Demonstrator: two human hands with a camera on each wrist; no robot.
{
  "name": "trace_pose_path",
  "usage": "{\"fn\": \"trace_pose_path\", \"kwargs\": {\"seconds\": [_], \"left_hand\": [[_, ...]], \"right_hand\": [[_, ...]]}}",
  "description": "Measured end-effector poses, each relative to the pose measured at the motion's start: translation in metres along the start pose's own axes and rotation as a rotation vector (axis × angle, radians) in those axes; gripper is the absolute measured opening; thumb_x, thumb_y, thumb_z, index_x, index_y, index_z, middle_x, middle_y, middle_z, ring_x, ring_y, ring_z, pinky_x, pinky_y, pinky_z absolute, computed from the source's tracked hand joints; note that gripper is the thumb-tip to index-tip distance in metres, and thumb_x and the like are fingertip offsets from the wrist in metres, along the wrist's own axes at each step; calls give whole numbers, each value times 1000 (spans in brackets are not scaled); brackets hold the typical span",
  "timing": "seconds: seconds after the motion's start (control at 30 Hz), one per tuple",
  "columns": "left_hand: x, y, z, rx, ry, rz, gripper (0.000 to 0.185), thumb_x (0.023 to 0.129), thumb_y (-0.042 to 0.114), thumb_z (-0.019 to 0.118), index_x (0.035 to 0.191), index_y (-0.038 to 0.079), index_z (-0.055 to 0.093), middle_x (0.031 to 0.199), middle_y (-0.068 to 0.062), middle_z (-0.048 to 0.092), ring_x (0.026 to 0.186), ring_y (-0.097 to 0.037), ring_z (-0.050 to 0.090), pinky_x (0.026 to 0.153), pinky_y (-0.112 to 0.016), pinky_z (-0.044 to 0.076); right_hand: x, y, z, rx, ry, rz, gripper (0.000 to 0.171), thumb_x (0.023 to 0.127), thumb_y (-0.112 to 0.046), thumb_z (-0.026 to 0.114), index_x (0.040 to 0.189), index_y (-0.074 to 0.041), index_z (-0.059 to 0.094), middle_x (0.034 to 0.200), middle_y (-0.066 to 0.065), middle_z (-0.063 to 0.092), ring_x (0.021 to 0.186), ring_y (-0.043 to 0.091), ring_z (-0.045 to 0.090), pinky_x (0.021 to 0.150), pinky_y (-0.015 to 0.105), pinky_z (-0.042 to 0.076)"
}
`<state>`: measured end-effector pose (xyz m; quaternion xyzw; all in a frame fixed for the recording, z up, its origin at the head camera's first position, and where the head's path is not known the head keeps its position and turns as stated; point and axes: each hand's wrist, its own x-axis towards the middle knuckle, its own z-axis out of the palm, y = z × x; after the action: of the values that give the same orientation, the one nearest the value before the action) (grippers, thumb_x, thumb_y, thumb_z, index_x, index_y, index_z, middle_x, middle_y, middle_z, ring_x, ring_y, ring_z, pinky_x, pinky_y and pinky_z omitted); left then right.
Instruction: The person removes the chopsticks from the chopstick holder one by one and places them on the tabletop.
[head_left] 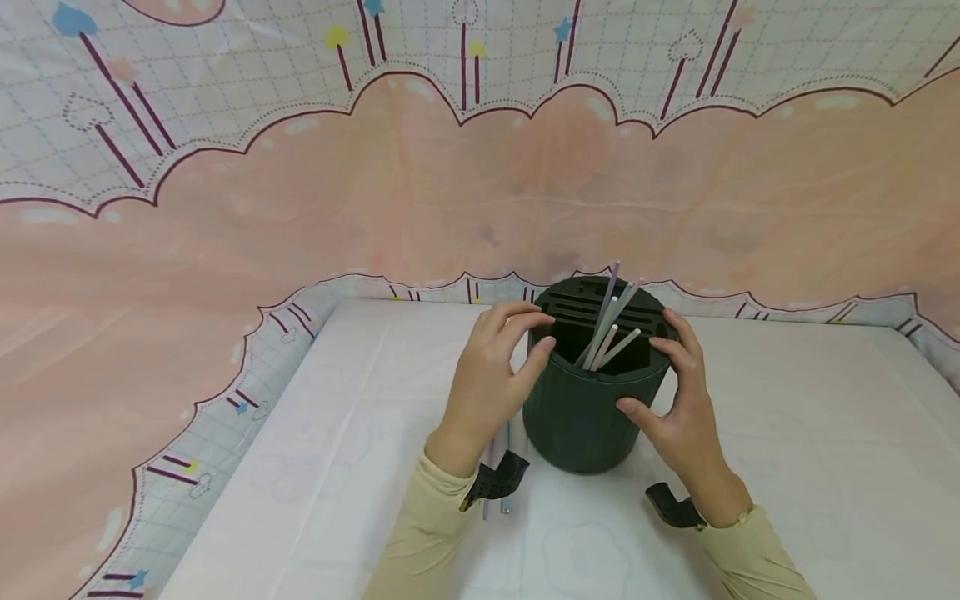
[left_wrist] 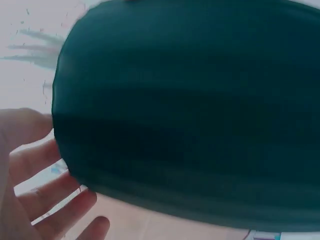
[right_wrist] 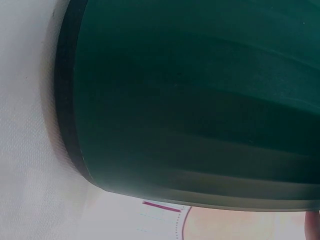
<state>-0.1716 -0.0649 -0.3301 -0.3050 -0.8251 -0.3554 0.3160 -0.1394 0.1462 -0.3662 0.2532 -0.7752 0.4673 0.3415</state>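
Fingers of left hand [head_left: 487,379] and right hand [head_left: 678,400] curled, gripping opposite sides of dark green round plastic holder [head_left: 585,417] | holder upright on white table [head_left: 787,433] between both palms | pale straws [head_left: 611,329] stood inside.

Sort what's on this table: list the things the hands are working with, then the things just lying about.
In hand:
- dark green holder, gripped by the left hand and the right hand
- pale straws standing inside it

Lying about:
- loose straws on the white table cover, under the left wrist
- pink cloud-pattern backdrop
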Motion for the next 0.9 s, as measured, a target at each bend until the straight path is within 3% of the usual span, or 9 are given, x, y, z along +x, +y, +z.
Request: {"fn": "trace_pose_path", "kwargs": {"seconds": [0.13, 0.33, 0.6, 0.77, 0.9], "left_hand": [[1, 12, 5, 38, -69, 70, 34, 90, 32, 52, 117, 11, 57, 121, -1, 51, 119, -17, 39, 99, -28, 29], [-2, 28, 14, 128, -141, 91, 44, 89, 43, 48, 124, 15, 53, 127, 1, 49, 127, -17, 30, 102, -43, 23], [-3, 36, 15, 158, -65, 109, 23, 90, 28, 53, 103, 13, 63, 103, 3, 61, 109, -13, 47, 101, -44, 25], [-3, 38, 12, 177, -38, 127, 19, 89, 27, 55, 98, 15, 66, 95, 7, 64, 96, -8, 53, 101, -43, 25], [-3, 37, 10, 148, 21, 143, 16, 88, 25, 57, 95, 14, 67, 88, 6, 65, 88, -6, 57, 99, -37, 31]], "right_hand": [[-3, 12, 0, -12, 1, -10, 78, 77, -53, 59, 122, 5, 35, 143, 18, 19, 131, 31, 17, 102, 52, 18], [-8, 30, 0, -21, 1, -19, 80, 74, -56, 60, 123, 3, 36, 144, 12, 19, 131, 31, 18, 102, 49, 20], [0, 0, -2, 1, 4, -25, 77, 79, -52, 58, 120, 9, 35, 141, 23, 20, 130, 34, 19, 104, 40, 20], [0, -2, -2, 9, 8, -36, 77, 79, -51, 58, 119, 10, 35, 140, 25, 21, 129, 36, 20, 104, 28, 20], [0, -1, -2, 13, 10, -45, 77, 79, -51, 58, 119, 11, 35, 139, 25, 21, 129, 36, 20, 104, 27, 20]]}}
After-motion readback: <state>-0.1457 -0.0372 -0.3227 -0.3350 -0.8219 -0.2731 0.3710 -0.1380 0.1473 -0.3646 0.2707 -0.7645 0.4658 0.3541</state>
